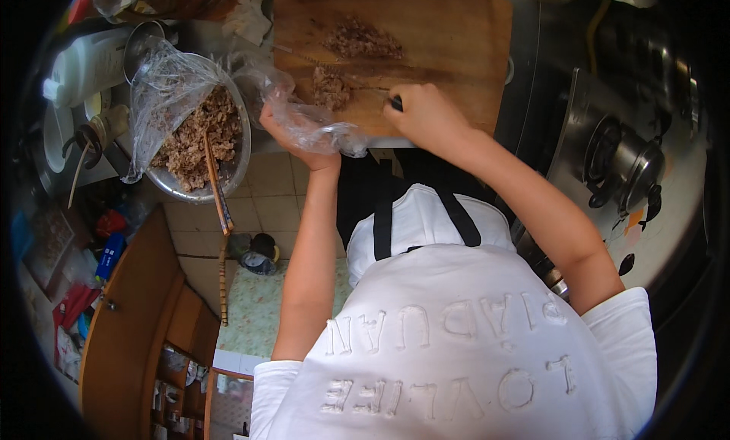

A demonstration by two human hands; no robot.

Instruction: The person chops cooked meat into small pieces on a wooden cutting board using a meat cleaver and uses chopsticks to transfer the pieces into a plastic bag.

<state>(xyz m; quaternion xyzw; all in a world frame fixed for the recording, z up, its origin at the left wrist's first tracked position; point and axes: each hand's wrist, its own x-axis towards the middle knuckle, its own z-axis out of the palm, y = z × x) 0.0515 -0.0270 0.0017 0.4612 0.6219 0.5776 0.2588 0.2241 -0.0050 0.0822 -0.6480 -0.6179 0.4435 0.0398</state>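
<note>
My left hand (302, 133) is at the near left edge of a wooden cutting board (445, 35), holding a crumpled clear plastic bag (274, 86) that partly covers its fingers. My right hand (428, 112) grips the black handle (397, 103) of a tool over the board's near part. A thin blade seems to reach left from that handle, but its shape is blurred. Between the hands, close to the bag, lies a small heap of minced meat (332, 89). Farther back on the board is a second, wider heap of minced meat (365, 39).
Left of the board, a metal bowl (245, 137) of minced meat is half covered by plastic film (165, 92). Chopsticks (214, 177) stick out over its near rim. A white jug (91, 63) stands beyond. At right, a lidded pot (641, 166) sits by the stove. An orange-brown cabinet door (128, 303) hangs open below.
</note>
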